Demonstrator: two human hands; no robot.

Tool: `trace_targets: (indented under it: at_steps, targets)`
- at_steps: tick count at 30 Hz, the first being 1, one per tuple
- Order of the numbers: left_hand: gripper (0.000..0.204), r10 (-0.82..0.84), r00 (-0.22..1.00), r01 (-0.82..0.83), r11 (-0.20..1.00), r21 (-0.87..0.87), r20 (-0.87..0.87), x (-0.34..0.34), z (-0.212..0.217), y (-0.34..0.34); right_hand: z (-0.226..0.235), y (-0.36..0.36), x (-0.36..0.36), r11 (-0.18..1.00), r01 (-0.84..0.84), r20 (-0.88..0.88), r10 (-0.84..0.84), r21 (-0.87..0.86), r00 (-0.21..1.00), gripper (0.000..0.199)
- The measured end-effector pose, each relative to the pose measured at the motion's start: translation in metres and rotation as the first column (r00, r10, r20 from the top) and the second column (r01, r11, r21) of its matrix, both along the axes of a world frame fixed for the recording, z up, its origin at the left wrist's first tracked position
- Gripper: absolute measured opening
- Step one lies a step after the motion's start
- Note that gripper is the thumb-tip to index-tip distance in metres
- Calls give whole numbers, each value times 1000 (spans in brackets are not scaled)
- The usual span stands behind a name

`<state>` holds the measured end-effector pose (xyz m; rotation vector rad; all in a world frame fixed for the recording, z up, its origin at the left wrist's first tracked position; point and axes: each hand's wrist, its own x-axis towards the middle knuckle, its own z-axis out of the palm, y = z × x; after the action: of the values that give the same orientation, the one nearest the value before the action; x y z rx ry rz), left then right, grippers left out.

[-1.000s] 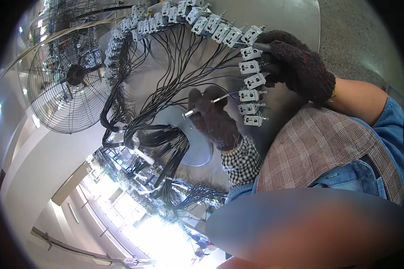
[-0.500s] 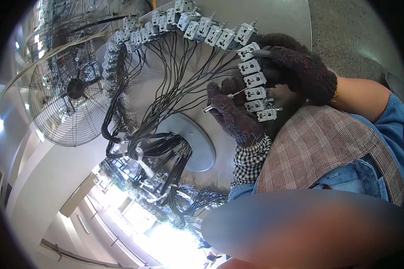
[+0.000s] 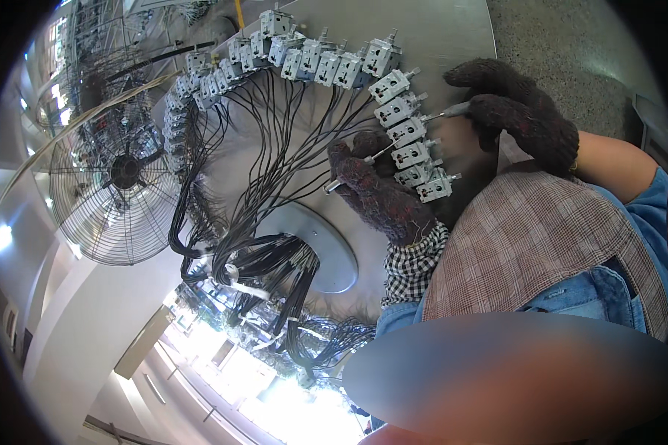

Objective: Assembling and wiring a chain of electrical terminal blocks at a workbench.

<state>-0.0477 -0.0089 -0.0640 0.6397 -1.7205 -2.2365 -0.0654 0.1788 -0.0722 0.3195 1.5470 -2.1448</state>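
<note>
Now the gloved left hand [image 3: 378, 194] pinches a thin metal tool [image 3: 355, 169] beside the row of grey switch blocks [image 3: 412, 152]. Right hand [image 3: 516, 111], fingers pressed together, grips a screwdriver [image 3: 444, 113] touching one block.

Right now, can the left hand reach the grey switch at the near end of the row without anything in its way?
Probably yes. The left hand is beside the near end of the row of switches, and the end switch lies just next to its knuckles. Only thin black wires run nearby, and they hang on the far side of the hand.
</note>
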Motion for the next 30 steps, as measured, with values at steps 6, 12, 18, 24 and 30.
trace_targets:
  at_steps: [6, 12, 18, 24, 30]
  targets:
    - [50, -14, 1000, 14, 1000, 14, 4, 2, -8, -9, -7, -4, -3, 997, -72, -28, 71, -19, 997, 35]
    - [49, -41, 999, 42, 996, 77, -13, 2, -2, -10, -30, -3, -10, 984, -83, -425, 143, 157, 894, 36]
    - [51, -75, 997, 76, 993, 90, -22, 2, -12, -17, -14, -6, -11, 985, -120, -272, 150, 123, 950, 34]
    - [62, 68, 998, -69, 995, 76, 18, -2, -6, -9, -16, -14, -7, 988, -13, -295, 58, 151, 954, 32]
    - [61, 24, 999, -29, 994, 105, 49, -2, -4, -10, -5, -12, -7, 981, -42, -194, 79, 187, 978, 35]
